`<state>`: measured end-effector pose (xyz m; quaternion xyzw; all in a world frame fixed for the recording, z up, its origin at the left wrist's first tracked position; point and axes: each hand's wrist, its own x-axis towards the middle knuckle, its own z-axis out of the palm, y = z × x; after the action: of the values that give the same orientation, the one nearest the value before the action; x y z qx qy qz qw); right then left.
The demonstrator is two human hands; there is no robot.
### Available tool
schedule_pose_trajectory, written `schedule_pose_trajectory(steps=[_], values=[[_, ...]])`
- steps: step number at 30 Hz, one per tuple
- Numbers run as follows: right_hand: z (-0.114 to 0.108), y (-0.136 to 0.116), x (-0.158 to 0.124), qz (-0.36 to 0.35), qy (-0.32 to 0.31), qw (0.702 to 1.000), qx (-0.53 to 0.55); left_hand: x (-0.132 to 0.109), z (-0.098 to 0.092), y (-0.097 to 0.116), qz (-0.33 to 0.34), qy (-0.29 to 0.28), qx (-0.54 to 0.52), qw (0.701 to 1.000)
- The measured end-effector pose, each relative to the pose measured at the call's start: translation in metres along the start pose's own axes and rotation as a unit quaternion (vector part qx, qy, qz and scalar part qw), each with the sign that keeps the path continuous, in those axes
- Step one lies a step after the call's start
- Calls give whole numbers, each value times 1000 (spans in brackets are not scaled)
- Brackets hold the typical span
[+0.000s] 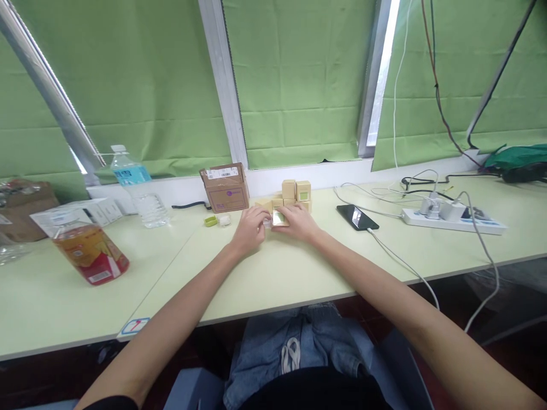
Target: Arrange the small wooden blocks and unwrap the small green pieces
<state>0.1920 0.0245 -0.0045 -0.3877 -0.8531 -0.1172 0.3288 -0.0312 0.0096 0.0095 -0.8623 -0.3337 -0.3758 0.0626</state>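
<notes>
My right hand (pixel 300 221) has its fingers around a small tan cardboard box (pixel 280 218) with a pale greenish face turned toward me. Close beside it on the left, my left hand (pixel 250 229) is closed, its fingertips at a small clear or whitish piece too small to name. Behind both hands several similar small cardboard boxes (pixel 289 189) are stacked on the table, partly hidden by my fingers. Left of my left hand lie a small yellow-green piece (pixel 211 221) and a whitish translucent piece (pixel 224 220).
A brown carton (pixel 225 188) stands against the wall. On the left are a clear water bottle (pixel 147 196) and a bottle of reddish drink (pixel 92 253). A black phone (pixel 356 217) on a cable and a white power strip (pixel 457 222) with cords lie to the right.
</notes>
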Motion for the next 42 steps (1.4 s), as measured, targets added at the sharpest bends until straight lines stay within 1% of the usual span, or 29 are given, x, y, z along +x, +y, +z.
schedule_pose_trajectory(steps=[3,5,8,10,12,14,16,18,20,23,27,29,31,34,37,42], values=[[0,2,-1,1,-11,1000,-8,1,3,3,-42,-13,-13,999],[1,3,-2,7,-13,1000,-12,0,4,3,-54,-27,-26,998],[2,4,-2,7,-17,1000,-22,-2,1,4,-35,-63,-27,997],[2,3,-2,3,-19,999,-30,-3,1,7,-16,-88,0,996],[1,2,-2,7,-16,999,-32,-2,1,12,-5,-101,35,994],[-1,2,-1,21,-6,999,-26,0,3,15,-8,-85,56,995],[-3,2,-1,31,7,999,-19,2,5,17,-27,-46,55,997],[-3,2,0,29,14,999,-21,3,5,16,-53,-8,43,998],[-3,2,0,16,8,999,-33,3,5,15,-61,6,37,997],[-3,2,1,-10,-6,999,-51,1,3,11,-36,14,45,998],[-3,2,3,-52,-22,997,-53,1,0,6,0,53,49,997],[-2,1,4,-77,-38,995,-51,1,0,4,17,45,52,997],[-2,1,5,-92,-47,993,-51,1,-1,0,26,12,54,998],[-3,-1,6,-90,-45,994,-45,2,-3,-7,23,-33,59,997],[-6,-2,7,-68,-56,995,-42,2,-6,-13,12,-42,89,995],[-12,4,7,5,-79,995,-63,3,-15,-24,-19,-36,160,986]])
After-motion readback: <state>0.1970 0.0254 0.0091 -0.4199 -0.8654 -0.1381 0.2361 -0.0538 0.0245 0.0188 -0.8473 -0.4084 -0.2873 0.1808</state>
